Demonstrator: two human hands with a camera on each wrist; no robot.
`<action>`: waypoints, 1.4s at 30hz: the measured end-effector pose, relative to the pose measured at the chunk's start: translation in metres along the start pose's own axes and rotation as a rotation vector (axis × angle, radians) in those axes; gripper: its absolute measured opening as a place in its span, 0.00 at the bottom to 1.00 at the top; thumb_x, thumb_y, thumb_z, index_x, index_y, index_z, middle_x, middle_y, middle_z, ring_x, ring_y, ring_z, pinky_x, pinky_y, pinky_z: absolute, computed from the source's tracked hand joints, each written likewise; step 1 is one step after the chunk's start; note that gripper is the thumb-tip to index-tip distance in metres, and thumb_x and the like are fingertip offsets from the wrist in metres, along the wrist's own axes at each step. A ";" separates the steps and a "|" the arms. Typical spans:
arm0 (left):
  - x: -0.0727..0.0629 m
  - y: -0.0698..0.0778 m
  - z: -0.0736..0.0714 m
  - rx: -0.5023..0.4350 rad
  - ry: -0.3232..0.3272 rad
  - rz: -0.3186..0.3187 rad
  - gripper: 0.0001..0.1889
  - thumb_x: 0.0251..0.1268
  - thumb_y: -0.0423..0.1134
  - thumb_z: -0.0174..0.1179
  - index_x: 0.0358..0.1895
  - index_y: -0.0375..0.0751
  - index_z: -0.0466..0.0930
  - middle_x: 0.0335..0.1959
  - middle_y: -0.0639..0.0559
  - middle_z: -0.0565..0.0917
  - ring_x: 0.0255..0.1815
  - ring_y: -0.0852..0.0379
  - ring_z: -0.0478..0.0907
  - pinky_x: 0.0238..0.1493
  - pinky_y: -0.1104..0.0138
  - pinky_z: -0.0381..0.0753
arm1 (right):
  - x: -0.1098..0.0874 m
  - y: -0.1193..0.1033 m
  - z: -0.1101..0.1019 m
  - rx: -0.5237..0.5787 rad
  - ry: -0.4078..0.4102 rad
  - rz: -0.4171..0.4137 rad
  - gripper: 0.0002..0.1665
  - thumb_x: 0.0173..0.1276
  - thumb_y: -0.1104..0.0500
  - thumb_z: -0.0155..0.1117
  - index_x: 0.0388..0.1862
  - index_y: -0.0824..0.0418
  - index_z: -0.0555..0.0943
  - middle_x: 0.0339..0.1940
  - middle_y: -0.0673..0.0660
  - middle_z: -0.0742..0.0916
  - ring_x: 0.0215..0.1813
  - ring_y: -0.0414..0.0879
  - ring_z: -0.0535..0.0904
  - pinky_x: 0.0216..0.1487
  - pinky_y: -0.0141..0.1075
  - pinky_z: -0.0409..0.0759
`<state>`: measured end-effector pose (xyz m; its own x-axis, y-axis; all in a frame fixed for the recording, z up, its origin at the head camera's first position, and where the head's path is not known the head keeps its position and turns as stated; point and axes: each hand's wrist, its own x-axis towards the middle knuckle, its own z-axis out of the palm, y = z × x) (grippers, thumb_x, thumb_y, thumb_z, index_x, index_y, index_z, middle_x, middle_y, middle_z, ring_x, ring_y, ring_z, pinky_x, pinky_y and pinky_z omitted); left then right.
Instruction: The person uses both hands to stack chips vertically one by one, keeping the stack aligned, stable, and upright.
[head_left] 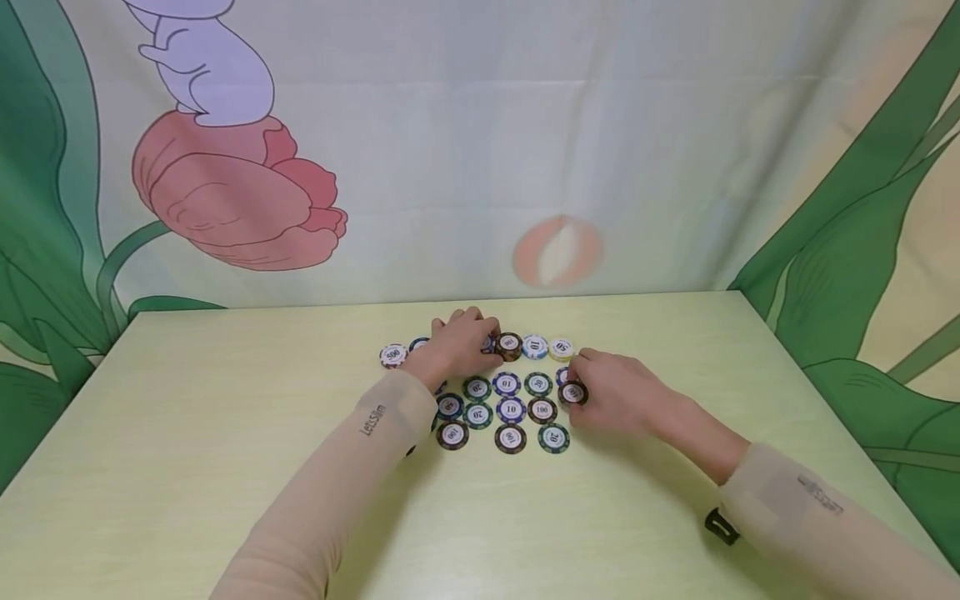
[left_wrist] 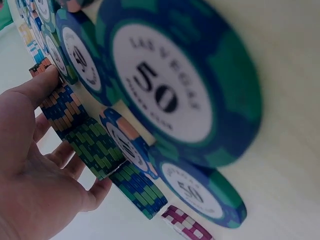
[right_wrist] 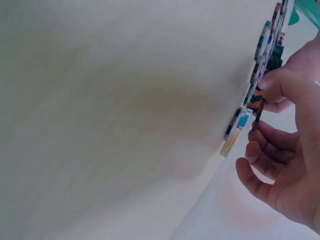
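Right grip, head view: right hand (head_left: pixel 617 393) pinching a brown chip (head_left: pixel 573 393) marked 100 at the right edge of the chip rows, fingers curled round it
Left grip, head view: left hand (head_left: pixel 459 345) resting knuckles-up over the far row of poker chips (head_left: pixel 511 409), fingers curled down onto chips beneath; what lies under the fingers hidden
Chip layout, head view: laid flat in rows on the pale green tabletop (head_left: pixel 225 433); a pink-and-white 500 chip (head_left: pixel 393 356) at the far left of the back row, a brown chip (head_left: pixel 509 343) just beside the left fingertips, a light blue 10 chip (head_left: pixel 535 347) and a yellow 50 chip (head_left: pixel 562 349) to its right
Sleeves, head view: beige sleeves on both forearms, small lettering near each cuff
Backdrop, head view: printed cloth (head_left: pixel 525 125) with a pink tulip and green leaves behind the tabletop
Left wrist view: left hand (left_wrist: pixel 35 165) with thumb pressed to the striped edges of chips, fingers curled beneath them; a large blue-and-green 50 chip (left_wrist: pixel 170 85) flat on the tabletop close to the lens, a second 50 chip (left_wrist: pixel 197 187) just beside it, a magenta-and-white chip edge (left_wrist: pixel 187 226) near the bottom
Right wrist view: right hand (right_wrist: pixel 287 150) with thumb and forefinger closed on a chip edge (right_wrist: pixel 257 107), other fingers loosely curled below; remaining chips seen edge-on along the tabletop (right_wrist: pixel 115 115)
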<state>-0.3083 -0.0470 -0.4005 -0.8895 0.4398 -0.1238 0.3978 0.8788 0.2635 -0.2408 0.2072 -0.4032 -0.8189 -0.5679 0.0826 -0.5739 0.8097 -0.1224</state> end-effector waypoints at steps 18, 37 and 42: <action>0.002 0.000 0.000 0.005 0.018 -0.006 0.23 0.71 0.52 0.66 0.64 0.49 0.78 0.62 0.45 0.74 0.61 0.47 0.72 0.66 0.43 0.59 | 0.041 -0.011 -0.002 0.009 0.013 -0.002 0.15 0.57 0.52 0.70 0.39 0.58 0.81 0.33 0.50 0.80 0.32 0.44 0.75 0.32 0.40 0.77; 0.004 -0.004 0.004 0.010 0.037 -0.011 0.21 0.70 0.52 0.66 0.62 0.50 0.79 0.59 0.46 0.76 0.56 0.48 0.74 0.59 0.45 0.66 | 0.077 -0.023 0.010 -0.039 0.069 0.050 0.15 0.62 0.52 0.65 0.42 0.60 0.82 0.34 0.52 0.78 0.32 0.46 0.75 0.30 0.42 0.77; 0.002 -0.003 0.003 0.011 0.043 -0.012 0.22 0.70 0.52 0.66 0.62 0.50 0.79 0.59 0.46 0.76 0.56 0.48 0.74 0.58 0.46 0.67 | 0.081 -0.023 0.013 -0.033 0.064 0.073 0.15 0.63 0.53 0.66 0.43 0.61 0.82 0.35 0.52 0.79 0.33 0.46 0.75 0.32 0.42 0.78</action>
<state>-0.3110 -0.0482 -0.4050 -0.9031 0.4207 -0.0860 0.3889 0.8862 0.2519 -0.2934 0.1405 -0.4062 -0.8563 -0.4977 0.1380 -0.5119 0.8534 -0.0983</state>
